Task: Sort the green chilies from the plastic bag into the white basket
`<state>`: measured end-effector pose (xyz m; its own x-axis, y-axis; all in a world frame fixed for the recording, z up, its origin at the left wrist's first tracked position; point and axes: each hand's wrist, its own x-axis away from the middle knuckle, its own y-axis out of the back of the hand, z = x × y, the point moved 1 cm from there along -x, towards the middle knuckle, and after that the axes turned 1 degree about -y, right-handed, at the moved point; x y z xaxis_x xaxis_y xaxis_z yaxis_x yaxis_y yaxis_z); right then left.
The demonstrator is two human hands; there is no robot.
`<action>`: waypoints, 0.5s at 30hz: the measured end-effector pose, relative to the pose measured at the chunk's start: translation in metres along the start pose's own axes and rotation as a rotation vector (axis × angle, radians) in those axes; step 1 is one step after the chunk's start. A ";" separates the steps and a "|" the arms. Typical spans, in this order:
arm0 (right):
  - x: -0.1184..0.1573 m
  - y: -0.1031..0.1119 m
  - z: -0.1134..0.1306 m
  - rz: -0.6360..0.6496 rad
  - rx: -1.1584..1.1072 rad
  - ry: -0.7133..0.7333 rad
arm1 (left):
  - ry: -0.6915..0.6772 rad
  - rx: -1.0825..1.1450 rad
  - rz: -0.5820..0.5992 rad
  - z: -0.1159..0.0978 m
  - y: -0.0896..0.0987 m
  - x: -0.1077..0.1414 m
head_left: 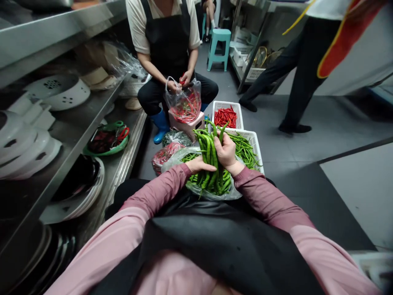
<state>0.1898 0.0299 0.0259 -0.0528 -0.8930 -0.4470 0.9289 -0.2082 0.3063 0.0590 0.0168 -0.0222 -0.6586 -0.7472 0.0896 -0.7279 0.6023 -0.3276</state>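
My left hand point(200, 164) is wrapped round a bunch of long green chili peppers point(209, 152), its thumb lying across the front. At the bunch's upper right, my right hand point(226, 150) is closed on green chilies too, fingers curled and thumb up. Below both hands an open clear plastic bag point(229, 196) full of more green chilies rests at my lap. Just behind it stands a white basket point(259, 153) with loose green chilies inside. Farther back, a smaller white basket point(240, 116) contains red chilies point(225, 117).
Opposite me a seated person point(167, 41) handles red chilies over a plastic bag point(186, 104) on a pink stool point(196, 126). Metal shelving point(123, 151) with plates and strainers runs along my left. Someone in dark trousers point(307, 69) is at the right. A turquoise stool point(219, 47) stands behind.
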 end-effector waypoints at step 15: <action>-0.027 0.016 0.004 0.513 -0.628 -0.409 | -0.137 -0.120 -0.051 -0.003 -0.011 0.005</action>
<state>0.2045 0.0493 0.0461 0.4076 -0.9131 -0.0121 0.8968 0.4027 -0.1830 0.0632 0.0078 -0.0159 -0.5940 -0.8039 -0.0283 -0.7826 0.5857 -0.2109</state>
